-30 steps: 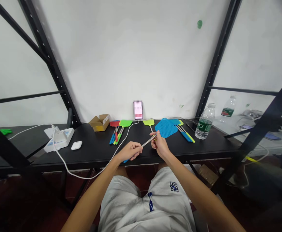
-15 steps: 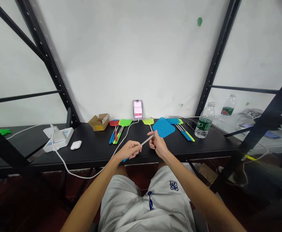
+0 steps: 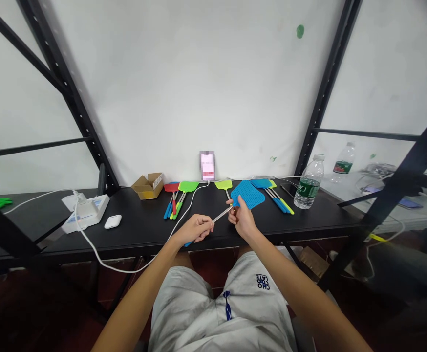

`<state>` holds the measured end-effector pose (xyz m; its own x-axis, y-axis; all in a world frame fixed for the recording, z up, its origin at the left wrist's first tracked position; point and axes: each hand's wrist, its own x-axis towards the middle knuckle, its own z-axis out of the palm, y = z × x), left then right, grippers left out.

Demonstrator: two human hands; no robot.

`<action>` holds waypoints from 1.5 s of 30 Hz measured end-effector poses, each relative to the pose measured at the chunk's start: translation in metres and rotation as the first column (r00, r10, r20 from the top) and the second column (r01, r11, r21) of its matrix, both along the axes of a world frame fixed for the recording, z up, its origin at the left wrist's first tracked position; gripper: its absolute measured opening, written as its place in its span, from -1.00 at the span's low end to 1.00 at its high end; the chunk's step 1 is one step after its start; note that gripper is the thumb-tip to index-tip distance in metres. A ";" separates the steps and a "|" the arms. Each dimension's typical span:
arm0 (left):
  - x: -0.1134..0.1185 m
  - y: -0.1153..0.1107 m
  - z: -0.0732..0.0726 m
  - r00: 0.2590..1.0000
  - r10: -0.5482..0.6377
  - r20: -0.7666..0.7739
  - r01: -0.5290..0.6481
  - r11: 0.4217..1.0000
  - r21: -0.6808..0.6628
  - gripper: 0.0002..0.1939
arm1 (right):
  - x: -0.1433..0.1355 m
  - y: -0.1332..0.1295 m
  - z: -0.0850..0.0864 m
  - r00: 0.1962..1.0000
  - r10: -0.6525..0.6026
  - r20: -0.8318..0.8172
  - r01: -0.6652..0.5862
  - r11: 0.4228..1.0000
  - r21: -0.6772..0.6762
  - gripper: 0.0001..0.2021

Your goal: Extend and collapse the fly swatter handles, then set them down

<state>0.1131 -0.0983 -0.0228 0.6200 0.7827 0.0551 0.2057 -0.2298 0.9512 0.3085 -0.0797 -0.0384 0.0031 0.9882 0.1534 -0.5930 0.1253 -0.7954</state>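
A blue fly swatter [image 3: 249, 194] is held between my two hands over the front part of the black table, its mesh head up to the right. My left hand [image 3: 198, 228] is closed round its handle end, and a bit of blue handle shows below. My right hand [image 3: 241, 215] pinches the swatter where the metal rod meets the head. Behind them lies a yellow-green swatter [image 3: 223, 184]. Red, green and blue swatters [image 3: 189, 186] lie to the left, and blue and yellow-green ones [image 3: 263, 183] to the right.
A phone [image 3: 207, 165] leans on the wall. On the black table [image 3: 133, 234] are an open carton [image 3: 148, 186], a white earphone case [image 3: 113, 221], a power strip [image 3: 88, 213] with a white cable, and a water bottle [image 3: 309, 182]. Black metal posts frame both sides.
My right hand has shifted slightly along the swatter toward its head, and the head has turned and dipped a little. My left hand keeps its hold. The view has moved slightly.
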 end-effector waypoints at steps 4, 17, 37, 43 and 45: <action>0.001 0.000 -0.001 1.000 0.006 -0.014 -0.005 1.000 0.019 -0.69 | -0.002 0.003 -0.006 0.994 -0.092 0.057 0.087 0.993 0.083 -0.57; -0.003 0.001 0.001 0.998 -0.055 0.044 0.056 0.998 -0.031 -0.68 | -0.004 -0.001 -0.006 0.982 -0.077 0.170 0.049 0.986 0.162 -0.55; 0.010 0.000 -0.007 0.964 -0.060 0.258 0.129 0.958 -0.257 -0.70 | 0.006 -0.001 -0.002 0.981 0.007 0.193 -0.037 0.988 0.153 -0.54; 0.016 -0.002 -0.006 0.967 0.001 0.254 0.062 0.969 -0.238 -0.70 | 0.005 0.001 -0.002 0.984 -0.097 0.148 0.080 0.990 0.112 -0.63; 0.016 -0.001 -0.006 0.964 0.016 0.266 0.052 0.968 -0.246 -0.70 | 0.006 0.000 -0.001 0.982 -0.095 0.162 0.078 0.991 0.112 -0.62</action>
